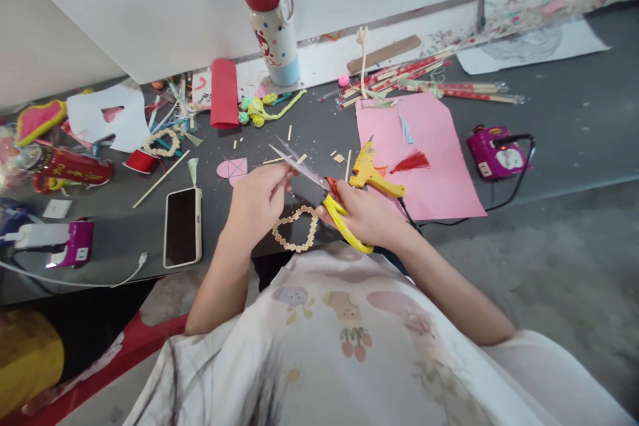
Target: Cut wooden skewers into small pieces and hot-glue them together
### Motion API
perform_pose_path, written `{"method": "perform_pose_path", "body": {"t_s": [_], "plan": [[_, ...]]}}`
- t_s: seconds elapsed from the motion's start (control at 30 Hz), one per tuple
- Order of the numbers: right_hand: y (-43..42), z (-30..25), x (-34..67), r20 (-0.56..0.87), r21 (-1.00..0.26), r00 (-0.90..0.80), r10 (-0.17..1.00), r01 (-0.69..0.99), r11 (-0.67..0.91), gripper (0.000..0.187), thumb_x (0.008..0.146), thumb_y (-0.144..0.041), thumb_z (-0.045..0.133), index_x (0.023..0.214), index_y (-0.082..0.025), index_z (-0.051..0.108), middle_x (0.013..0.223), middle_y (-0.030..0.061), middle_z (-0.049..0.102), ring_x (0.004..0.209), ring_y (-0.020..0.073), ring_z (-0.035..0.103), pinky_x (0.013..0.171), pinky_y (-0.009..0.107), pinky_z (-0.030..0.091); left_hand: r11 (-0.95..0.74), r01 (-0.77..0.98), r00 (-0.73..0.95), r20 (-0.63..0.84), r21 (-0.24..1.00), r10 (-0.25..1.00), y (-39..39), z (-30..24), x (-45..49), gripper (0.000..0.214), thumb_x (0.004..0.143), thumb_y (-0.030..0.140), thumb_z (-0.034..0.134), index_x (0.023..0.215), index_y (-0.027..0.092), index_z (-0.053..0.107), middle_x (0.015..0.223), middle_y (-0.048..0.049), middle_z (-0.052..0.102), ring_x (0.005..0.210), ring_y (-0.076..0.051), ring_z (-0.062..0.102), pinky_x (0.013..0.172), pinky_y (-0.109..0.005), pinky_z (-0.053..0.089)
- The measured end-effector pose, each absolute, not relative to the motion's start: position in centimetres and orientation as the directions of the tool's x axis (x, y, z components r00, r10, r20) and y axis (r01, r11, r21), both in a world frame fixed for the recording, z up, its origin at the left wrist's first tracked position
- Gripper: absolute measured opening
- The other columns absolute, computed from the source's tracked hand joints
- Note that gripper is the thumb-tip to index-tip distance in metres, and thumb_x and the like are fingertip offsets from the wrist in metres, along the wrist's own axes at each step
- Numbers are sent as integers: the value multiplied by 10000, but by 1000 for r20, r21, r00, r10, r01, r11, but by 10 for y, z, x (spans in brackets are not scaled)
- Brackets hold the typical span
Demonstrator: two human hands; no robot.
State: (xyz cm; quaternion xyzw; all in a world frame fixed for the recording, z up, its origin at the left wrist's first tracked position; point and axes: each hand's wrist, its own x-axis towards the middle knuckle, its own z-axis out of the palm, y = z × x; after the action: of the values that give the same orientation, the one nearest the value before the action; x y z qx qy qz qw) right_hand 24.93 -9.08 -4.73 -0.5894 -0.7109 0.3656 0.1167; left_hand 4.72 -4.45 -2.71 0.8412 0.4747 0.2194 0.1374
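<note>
My right hand (pixel 367 216) is closed round the yellow handles of a pair of scissors (pixel 319 183), whose blades stand apart and point up and left. My left hand (pixel 259 203) is pinched shut just below the blades, holding something small that I cannot make out. A heart outline made of small wooden pieces (pixel 295 229) lies on the grey table (pixel 574 113) between my two hands. Short wooden stick bits (pixel 339 158) are scattered just beyond the blades.
A yellow glue gun (pixel 372 173) rests on a pink sheet (pixel 429 166). A phone (pixel 182 226) lies to the left. A dotted water bottle (pixel 272 20), a red roll (pixel 223 93), chopsticks (pixel 449 83) and a purple charger (pixel 496 153) stand farther off.
</note>
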Motion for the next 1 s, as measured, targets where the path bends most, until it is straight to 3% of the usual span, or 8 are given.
{"method": "perform_pose_path", "body": {"t_s": [0.17, 0.37, 0.7, 0.77, 0.9, 0.97, 1.0], "plan": [[-91, -44, 252, -249, -657, -312, 917, 750, 77, 406, 857, -550, 459, 1010, -174, 478, 936, 107, 657, 842, 235, 634, 647, 274, 380, -492, 689, 475, 182, 531, 861, -44, -22, 43, 225, 911, 193, 442, 778, 179, 623, 636, 18, 627, 583, -96, 560, 589, -202, 404], [-91, -39, 250, -267, -655, -312, 912, 753, 66, 352, 852, -535, 466, 918, -190, 466, 839, 65, 644, 704, 181, 601, 571, 253, 332, -466, 689, 485, 124, 555, 866, -44, -17, 39, 232, 906, 192, 440, 740, 175, 602, 620, 23, 597, 541, -88, 508, 573, -208, 380], [-89, -42, 246, -336, -665, -236, 912, 745, -52, 346, 832, -542, 484, 771, -204, 447, 726, 29, 607, 617, 146, 512, 546, 254, 300, -457, 708, 497, 81, 539, 864, -39, -25, 41, 329, 944, 275, 379, 655, 181, 506, 613, 7, 577, 577, -107, 521, 594, -226, 386], [-88, -44, 243, -368, -676, -210, 906, 729, -106, 368, 826, -566, 481, 776, -203, 452, 742, 35, 616, 640, 156, 525, 558, 256, 320, -450, 759, 471, 80, 471, 878, -40, -24, 44, 321, 949, 296, 374, 697, 183, 538, 672, -12, 604, 648, -130, 553, 624, -246, 399], [-80, -54, 232, -408, -698, -168, 897, 691, -188, 399, 836, -595, 431, 790, -199, 459, 756, 50, 616, 673, 179, 545, 593, 274, 373, -381, 899, 279, 389, 215, 878, -56, -13, 64, 258, 948, 271, 354, 1001, 166, 584, 976, -109, 624, 913, -225, 558, 823, -365, 406], [-73, -59, 227, -381, -735, -184, 906, 655, -176, 380, 880, -549, 367, 819, -194, 490, 790, 63, 615, 714, 193, 565, 627, 299, 410, -454, 864, 305, 491, 218, 816, -65, -6, 81, 252, 940, 223, 347, 1047, 170, 568, 990, -108, 616, 943, -226, 544, 869, -383, 390], [-70, -61, 225, -348, -756, -201, 916, 638, -147, 366, 906, -506, 332, 850, -193, 514, 812, 71, 615, 749, 200, 576, 651, 316, 427, -555, 800, 397, 493, 227, 774, -69, -4, 91, 241, 932, 205, 353, 1042, 182, 566, 983, -95, 620, 944, -219, 540, 876, -379, 388]]}}
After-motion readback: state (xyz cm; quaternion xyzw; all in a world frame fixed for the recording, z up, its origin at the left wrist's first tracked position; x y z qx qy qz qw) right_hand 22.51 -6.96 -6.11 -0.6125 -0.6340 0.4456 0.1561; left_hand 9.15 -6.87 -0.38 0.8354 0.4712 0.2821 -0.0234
